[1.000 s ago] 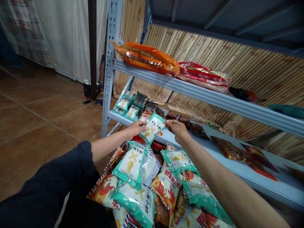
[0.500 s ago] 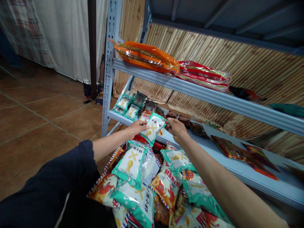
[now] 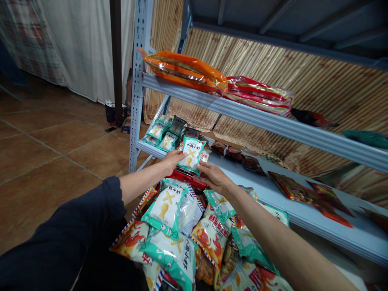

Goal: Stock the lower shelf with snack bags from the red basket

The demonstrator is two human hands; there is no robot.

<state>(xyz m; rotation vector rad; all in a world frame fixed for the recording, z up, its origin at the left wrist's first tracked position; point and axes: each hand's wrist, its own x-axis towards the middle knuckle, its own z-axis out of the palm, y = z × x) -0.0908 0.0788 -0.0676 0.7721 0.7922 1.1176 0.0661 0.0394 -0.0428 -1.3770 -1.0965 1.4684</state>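
A green-and-white snack bag (image 3: 191,152) is held upright between my two hands, its printed front towards me. My left hand (image 3: 173,161) grips its left edge with thumb in front. At its lower right corner my right hand (image 3: 210,174) has its fingers closed on the bag. Behind it, on the lower shelf (image 3: 230,169), stand green-and-white bags (image 3: 167,141) in a small stack and a red-and-white snack bag (image 3: 205,155), partly hidden. Below my hands lies a heap of snack bags, with a green-and-white one (image 3: 166,206) on top and an orange-and-cream one (image 3: 212,230) beside it.
An orange package (image 3: 184,72) and a red package (image 3: 257,95) lie on the shelf above. Brown packets (image 3: 233,153) and flat dark red packets (image 3: 287,186) rest farther right on the lower shelf. A perforated metal post (image 3: 136,89) bounds the rack's left side.
The held bag has turned from tilted to upright and moved slightly towards the shelf. My right hand has shifted down and left, from its upper right corner to its lower right.
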